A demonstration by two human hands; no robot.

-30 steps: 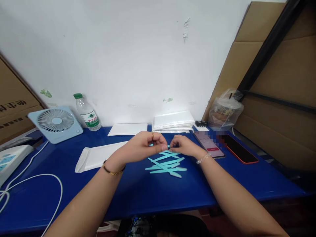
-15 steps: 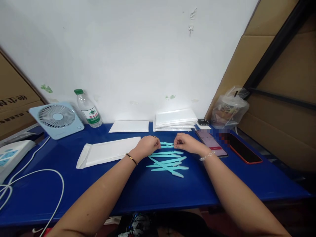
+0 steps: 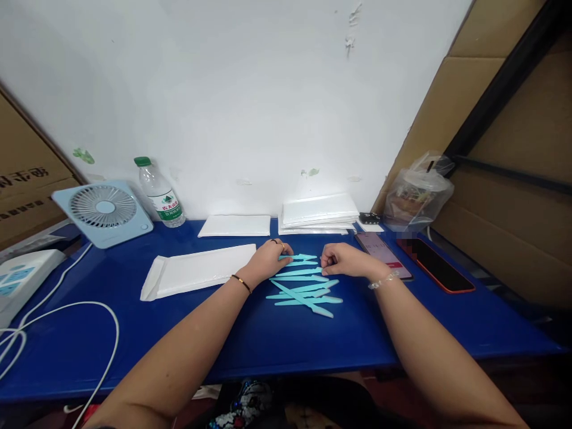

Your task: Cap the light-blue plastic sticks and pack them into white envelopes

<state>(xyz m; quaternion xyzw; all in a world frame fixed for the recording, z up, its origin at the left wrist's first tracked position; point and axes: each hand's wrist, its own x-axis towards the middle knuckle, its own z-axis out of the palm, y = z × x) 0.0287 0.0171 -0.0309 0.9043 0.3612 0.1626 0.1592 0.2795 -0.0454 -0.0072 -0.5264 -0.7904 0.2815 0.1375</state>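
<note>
Several thin turquoise plastic sticks [image 3: 304,290] lie scattered on the blue table [image 3: 268,339]. My left hand [image 3: 268,259], with a ring and a dark bracelet, rests at the left end of the pile, its fingers pinched on the topmost sticks. My right hand [image 3: 346,261], with a bead bracelet, sits curled at the right end of the same sticks, fingertips closed on them. A white padded envelope [image 3: 201,275] lies flat just left of my left hand.
Stacks of white envelopes [image 3: 318,213] sit against the wall. A water bottle [image 3: 158,193] and a small blue fan [image 3: 103,211] stand at back left, white cables [image 3: 67,322] in front. Two phones [image 3: 435,267] and a bagged drink cup [image 3: 417,192] are right. Cardboard leans on both sides.
Both hands have lowered onto the table and moved slightly apart along the sticks. The view has shifted a little.
</note>
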